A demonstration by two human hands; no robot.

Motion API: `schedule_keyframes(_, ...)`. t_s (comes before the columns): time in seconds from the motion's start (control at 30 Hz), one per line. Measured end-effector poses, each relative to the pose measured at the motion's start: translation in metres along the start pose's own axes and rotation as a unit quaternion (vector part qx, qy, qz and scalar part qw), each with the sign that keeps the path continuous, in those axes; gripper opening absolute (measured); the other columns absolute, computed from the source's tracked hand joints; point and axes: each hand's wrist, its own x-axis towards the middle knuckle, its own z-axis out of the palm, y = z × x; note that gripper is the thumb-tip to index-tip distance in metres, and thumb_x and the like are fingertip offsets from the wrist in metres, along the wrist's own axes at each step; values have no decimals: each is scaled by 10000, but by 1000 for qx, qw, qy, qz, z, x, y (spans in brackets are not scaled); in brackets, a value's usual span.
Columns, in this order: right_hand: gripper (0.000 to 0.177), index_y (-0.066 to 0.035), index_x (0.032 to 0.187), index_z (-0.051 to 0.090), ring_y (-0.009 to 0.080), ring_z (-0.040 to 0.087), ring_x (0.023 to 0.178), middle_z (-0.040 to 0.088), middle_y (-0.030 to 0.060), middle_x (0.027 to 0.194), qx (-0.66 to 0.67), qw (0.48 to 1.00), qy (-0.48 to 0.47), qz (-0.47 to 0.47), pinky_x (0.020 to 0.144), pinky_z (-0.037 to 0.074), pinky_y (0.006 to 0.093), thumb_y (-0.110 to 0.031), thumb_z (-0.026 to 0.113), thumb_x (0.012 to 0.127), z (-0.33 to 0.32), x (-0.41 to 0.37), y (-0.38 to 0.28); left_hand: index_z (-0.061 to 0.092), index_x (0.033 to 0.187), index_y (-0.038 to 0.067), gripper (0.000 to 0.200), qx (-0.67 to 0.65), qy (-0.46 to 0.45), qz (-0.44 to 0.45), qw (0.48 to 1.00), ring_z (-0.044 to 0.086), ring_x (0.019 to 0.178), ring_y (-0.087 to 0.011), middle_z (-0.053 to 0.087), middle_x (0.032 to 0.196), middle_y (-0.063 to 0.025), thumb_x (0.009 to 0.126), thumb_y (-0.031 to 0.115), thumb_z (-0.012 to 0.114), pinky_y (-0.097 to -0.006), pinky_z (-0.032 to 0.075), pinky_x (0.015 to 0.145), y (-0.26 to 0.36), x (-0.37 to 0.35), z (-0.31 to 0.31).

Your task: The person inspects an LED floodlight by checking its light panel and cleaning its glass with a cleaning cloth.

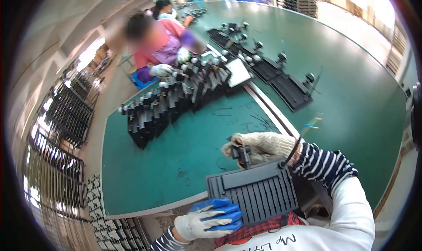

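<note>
In front of my body lies a black finned lamp housing [255, 191], tilted, its ribbed face toward me. My left hand [210, 218], in a white glove with blue coating, grips the housing's near left edge, fingers pressed together over it. At its far edge, my right hand [259, 146], in a knitted cream glove, curls around a small black bracket [241, 155]. A black cable [293, 152] rises from the housing's right corner, beside my right wrist, and ends in coloured wires [312, 126]. My right palm and the underside of the housing are hidden.
A row of similar black housings [169, 101] stands on the green table [149, 176]. More units lie beyond a white strip [270, 110]. A gloved co-worker [160, 49] handles the row's far side; another person [163, 9] sits behind. Wire scraps [259, 119] litter the tabletop.
</note>
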Motion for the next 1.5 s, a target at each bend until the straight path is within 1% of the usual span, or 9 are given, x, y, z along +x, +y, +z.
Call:
schedule_keyframes(0.13, 655, -2, 1411, 501, 37, 560, 679, 636, 12, 974, -287, 952, -28, -107, 480, 419, 184, -309, 751, 888, -5, 9, -27, 743, 942, 240, 269, 3, 14, -18, 1000, 672, 1126, -335, 675, 1131, -4, 689, 178, 807, -536, 535, 981, -14, -16, 4)
schedule_keyframes(0.33, 532, -127, 1373, 598, 160, 671, 957, 680, 75, 1113, -800, 521, 77, -288, 846, 536, 312, -271, 741, 882, 20, 24, -46, 653, 1022, 163, 292, 101, 60, -24, 993, 642, 1189, -330, 690, 1224, -68, 751, 92, 734, -466, 499, 1051, -75, -33, 34)
schedule_keyframes(0.43, 516, -119, 1332, 627, 179, 677, 956, 699, 90, 1126, -613, 728, 109, -286, 845, 534, 318, -342, 731, 878, -33, 76, -29, 595, 1047, 130, 409, 123, 92, -25, 988, 636, 1191, -321, 676, 1229, -82, 682, 49, 761, -501, 475, 1072, -113, -42, 36)
schedule_keyframes(0.6, 489, -63, 1048, 672, 82, 506, 566, 648, 53, 788, -367, 865, 316, -130, 498, 392, 249, -534, 576, 958, -47, 88, -22, 556, 1052, 114, 451, 152, 99, -111, 977, 623, 1193, -344, 664, 1219, -105, 661, -32, 726, -481, 499, 1031, -140, -74, 40)
schedule_keyframes(0.73, 417, -77, 1251, 579, 102, 576, 634, 683, 97, 954, -44, 973, 15, -228, 561, 438, 244, -380, 607, 965, -59, 68, -9, 559, 1129, 104, 559, 231, 91, -156, 956, 590, 1226, -352, 617, 1296, -126, 629, 29, 795, -473, 488, 1037, -142, -90, 43)
schedule_keyframes(0.83, 381, -60, 1239, 602, 108, 616, 713, 689, 108, 990, -308, 898, 266, -167, 642, 474, 236, -266, 676, 927, -15, 67, -6, 553, 1273, 110, 694, 194, -19, -274, 942, 538, 1287, -356, 579, 1353, -152, 640, 123, 838, -482, 449, 1075, -118, -76, 26)
schedule_keyframes(1.23, 361, 0, 1219, 684, 125, 669, 827, 713, 91, 919, -586, 680, 200, -393, 766, 537, 271, -106, 749, 880, -17, 33, 17, 649, 1118, 103, 389, 181, -14, -313, 932, 654, 952, -309, 687, 948, -96, 829, 354, 720, -431, 490, 914, -166, 62, 85)
schedule_keyframes(1.3, 313, -2, 1242, 613, 68, 575, 587, 673, 59, 862, -334, 847, 268, -316, 528, 479, 207, -172, 644, 982, -22, 27, 17, 669, 1075, 137, 331, 197, -23, -303, 932, 658, 937, -296, 688, 912, -74, 835, 361, 710, -421, 493, 898, -172, 67, 95)
schedule_keyframes(1.5, 317, -30, 1281, 559, 50, 505, 511, 652, 39, 781, -167, 858, 306, -376, 441, 427, 206, -166, 610, 999, -44, 29, 25, 709, 980, 180, 212, 224, 2, -315, 922, 663, 892, -281, 687, 869, -54, 845, 342, 684, -405, 489, 896, -178, 64, 111)
